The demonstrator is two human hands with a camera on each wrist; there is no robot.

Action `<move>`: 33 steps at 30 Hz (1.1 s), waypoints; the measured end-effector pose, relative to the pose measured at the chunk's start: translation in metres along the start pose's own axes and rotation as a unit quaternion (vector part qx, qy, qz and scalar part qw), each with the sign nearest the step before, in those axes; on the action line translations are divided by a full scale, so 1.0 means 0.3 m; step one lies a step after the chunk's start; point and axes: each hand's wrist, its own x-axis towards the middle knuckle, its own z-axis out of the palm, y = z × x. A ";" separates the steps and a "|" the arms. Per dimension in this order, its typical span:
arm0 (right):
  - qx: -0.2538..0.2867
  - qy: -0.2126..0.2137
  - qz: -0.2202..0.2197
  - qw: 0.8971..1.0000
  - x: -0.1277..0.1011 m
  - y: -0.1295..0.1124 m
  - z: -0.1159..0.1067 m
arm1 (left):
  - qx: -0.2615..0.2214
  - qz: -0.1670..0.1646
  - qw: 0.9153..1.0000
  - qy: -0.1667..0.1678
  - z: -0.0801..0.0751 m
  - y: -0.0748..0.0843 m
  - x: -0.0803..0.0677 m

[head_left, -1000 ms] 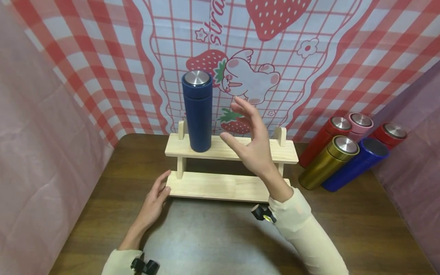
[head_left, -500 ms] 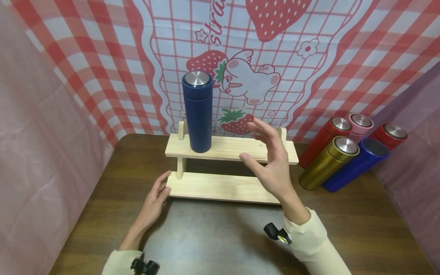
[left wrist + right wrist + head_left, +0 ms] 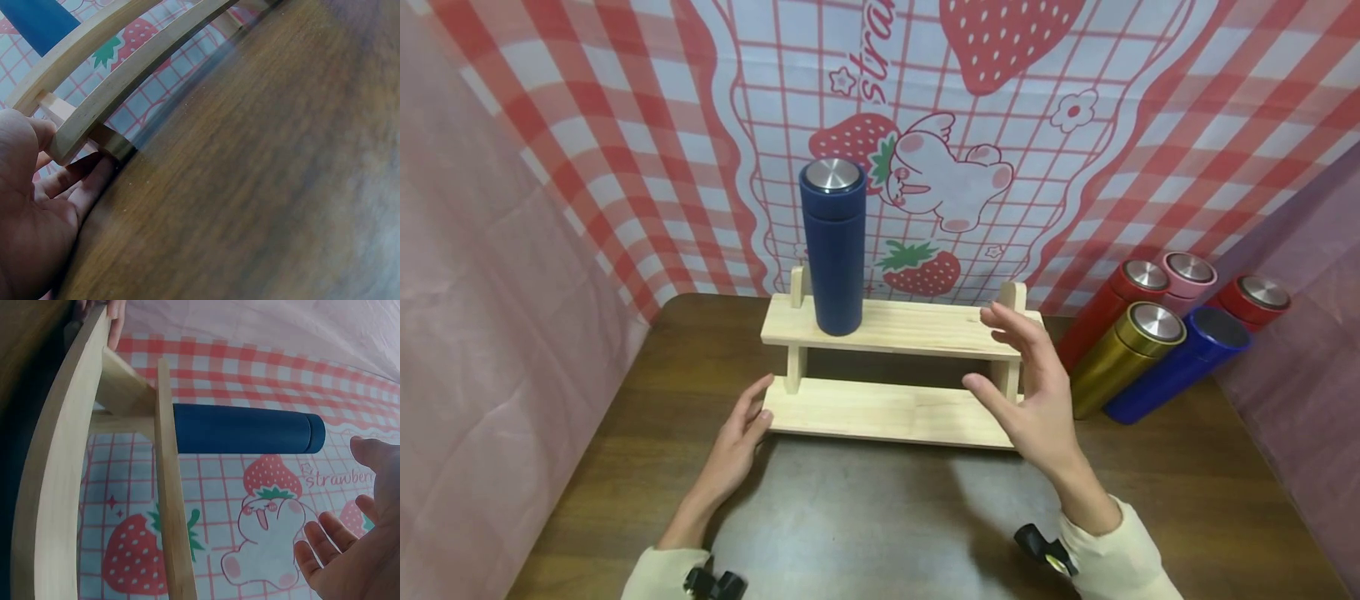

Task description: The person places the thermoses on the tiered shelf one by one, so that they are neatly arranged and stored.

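Left hand (image 3: 735, 443) flat against wooden rack (image 3: 880, 408), right hand (image 3: 1037, 400) grip wide (empty), navy flask (image 3: 832, 246) upright

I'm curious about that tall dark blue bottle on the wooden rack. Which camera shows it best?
The head view: the blue bottle stands whole and upright on the rack's top shelf. The right wrist view shows it sideways; the left wrist view catches only a blue corner.

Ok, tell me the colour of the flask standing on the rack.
Dark blue flask, silver cap; head view.
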 end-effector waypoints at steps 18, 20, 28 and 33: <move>0.015 0.060 -0.024 0.998 -0.047 -0.061 -0.145 | -0.001 0.003 1.000 -0.004 -0.002 -0.007 0.003; 0.028 0.078 -0.030 0.996 -0.046 -0.061 -0.167 | -0.005 0.003 1.000 -0.004 -0.002 -0.004 0.004; 0.085 0.152 -0.048 0.984 -0.031 -0.077 -0.247 | -0.009 0.005 1.000 -0.006 -0.001 -0.004 0.002; 0.098 0.193 -0.052 0.975 -0.015 -0.094 -0.289 | -0.008 0.004 1.000 -0.007 -0.001 -0.008 0.001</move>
